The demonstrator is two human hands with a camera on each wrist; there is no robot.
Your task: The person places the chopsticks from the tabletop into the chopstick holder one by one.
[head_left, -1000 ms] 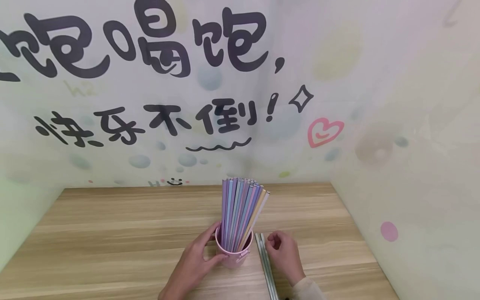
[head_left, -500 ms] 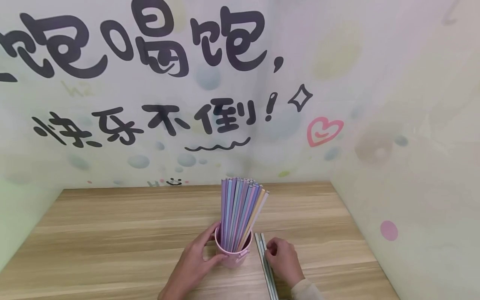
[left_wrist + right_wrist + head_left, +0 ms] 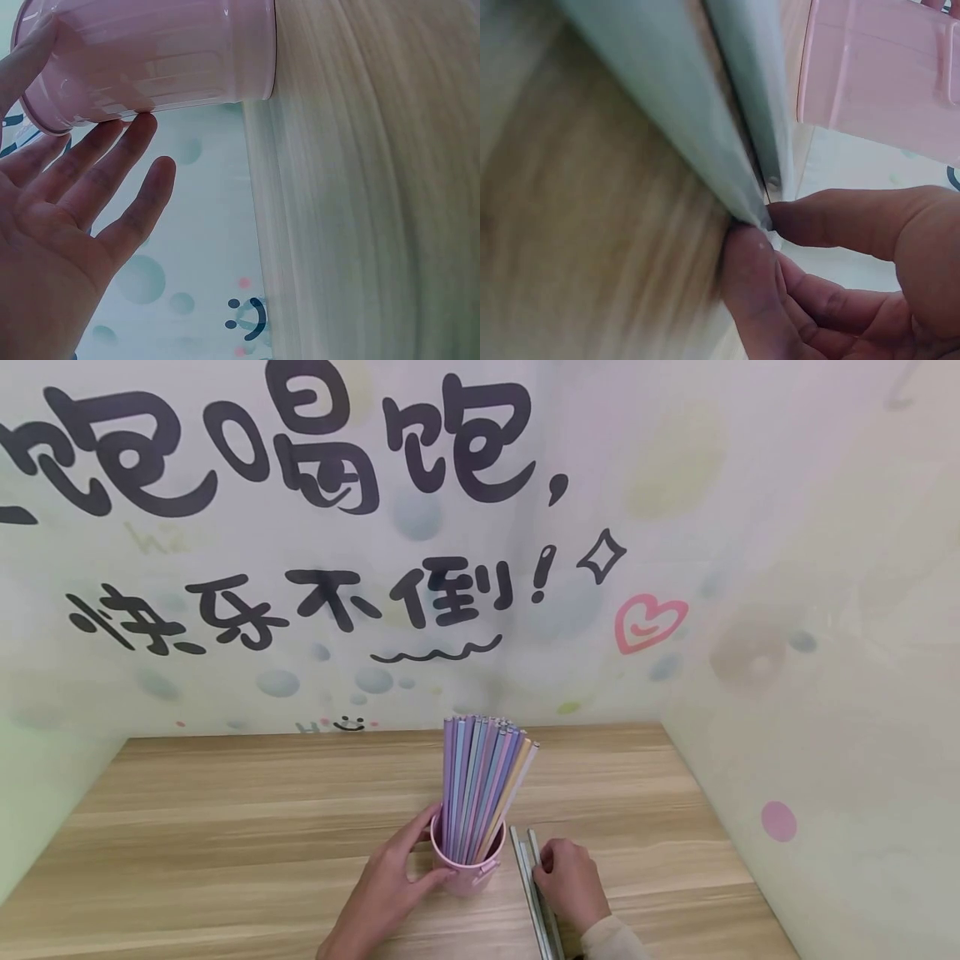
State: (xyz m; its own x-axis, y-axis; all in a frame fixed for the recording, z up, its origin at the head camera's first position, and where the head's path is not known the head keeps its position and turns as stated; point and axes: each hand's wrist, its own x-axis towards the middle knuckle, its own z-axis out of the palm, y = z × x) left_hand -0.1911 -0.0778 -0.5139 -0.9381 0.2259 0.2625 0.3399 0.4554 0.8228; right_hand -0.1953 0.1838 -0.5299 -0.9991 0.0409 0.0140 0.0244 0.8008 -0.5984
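Observation:
A small pink bucket stands upright on the table, packed with long pastel sticks in purple, blue, pink, yellow and white. Around its left side my left hand holds it, thumb near the front rim. In the left wrist view some fingertips meet the bucket's wall, while one finger stands away. To the right of the bucket lie slim pale green sticks, flat-sided. My right hand pinches the far end of the rightmost stick between thumb and finger; another stick lies beside it.
The wood-grain table meets a white back wall with black lettering and coloured dots. A right-hand wall closes that side. Wood surface extends left of the bucket and behind it.
My right hand has moved slightly down and closed on the rightmost green stick, whose far end has shifted right, away from the one beside it. The left hand and bucket have stayed in place.

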